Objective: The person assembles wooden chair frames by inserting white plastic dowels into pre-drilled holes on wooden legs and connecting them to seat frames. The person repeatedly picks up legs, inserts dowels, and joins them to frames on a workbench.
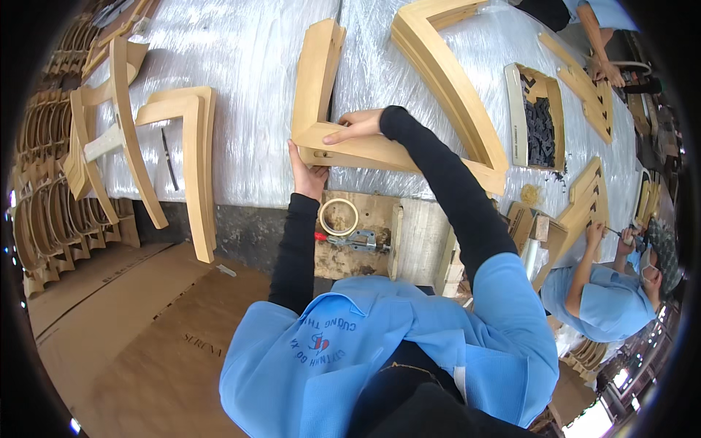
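An L-shaped light wooden frame piece [315, 91] rests at the near edge of the plastic-wrapped table [255, 80], its corner toward me. My left hand [307, 177] grips that corner from the near side, thumb up against the wood and fingers partly hidden beneath. My right hand [359, 125] is closed over the near arm of the piece, just right of the corner. A small slot shows in the wood's near side between the hands. Just below, a roll of tape [355, 217] lies on a worn wooden board [328, 266] beside a red-handled toggle clamp [359, 239].
Stacked angled frames [453, 80] stand to the right, near a box of black pieces [561, 102]. More L-shaped frames [196, 146], a curved wooden assembly [124, 131] and a pen [169, 159] lie left. Co-workers [602, 296] handle wooden parts at far right. Cardboard [95, 292] covers the floor.
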The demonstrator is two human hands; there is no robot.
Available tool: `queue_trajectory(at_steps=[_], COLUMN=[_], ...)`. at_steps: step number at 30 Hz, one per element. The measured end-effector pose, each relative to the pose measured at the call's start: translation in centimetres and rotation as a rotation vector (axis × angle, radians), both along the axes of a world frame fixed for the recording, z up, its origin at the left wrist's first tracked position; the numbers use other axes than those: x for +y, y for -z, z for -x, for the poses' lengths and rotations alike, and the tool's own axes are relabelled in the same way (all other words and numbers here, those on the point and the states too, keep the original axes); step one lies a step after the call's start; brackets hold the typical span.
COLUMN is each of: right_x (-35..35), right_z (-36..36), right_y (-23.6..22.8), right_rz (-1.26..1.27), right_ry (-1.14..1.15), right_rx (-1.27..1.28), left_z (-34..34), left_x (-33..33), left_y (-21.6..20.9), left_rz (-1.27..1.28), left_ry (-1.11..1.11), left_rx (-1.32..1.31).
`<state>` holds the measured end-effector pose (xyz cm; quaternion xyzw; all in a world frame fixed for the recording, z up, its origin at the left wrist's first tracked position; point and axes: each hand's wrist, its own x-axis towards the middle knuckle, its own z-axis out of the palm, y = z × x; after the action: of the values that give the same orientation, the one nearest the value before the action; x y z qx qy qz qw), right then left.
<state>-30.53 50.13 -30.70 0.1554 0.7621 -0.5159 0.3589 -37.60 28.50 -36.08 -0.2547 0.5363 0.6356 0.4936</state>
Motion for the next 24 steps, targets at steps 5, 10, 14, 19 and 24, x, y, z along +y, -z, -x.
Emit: queue_trajectory(at_steps=[5,10,14,19,24], right_x=[-0.7,1.9,2.7,4.8,7.6], right_z=[0.9,2.9,2.6,-3.3,-5.1], right_y=[2.9,2.0,2.1,1.4,2.6], right_rz=[-0.002,-0.097,-0.039,-0.107,-0.099], right_ry=[0.039,0.049,0.299,0.300,0.433], right_rx=[0.252,0.273,0.374,0.353,0.364], left_z=[-1.8,1.4,4.6,9.0,9.9], left_x=[4.8,9.8,11.5,13.4,17.7], left_y=[-1.7,0.2,1.5,2.5,-0.6], left_rz=[-0.300,-0.331,-0.380,-0.438,-0.654], left_ry=[-0.141,-0.303,-0.293,-0.217,-0.109], left_rx=[0.439,0.468,0.461,0.490,0.434])
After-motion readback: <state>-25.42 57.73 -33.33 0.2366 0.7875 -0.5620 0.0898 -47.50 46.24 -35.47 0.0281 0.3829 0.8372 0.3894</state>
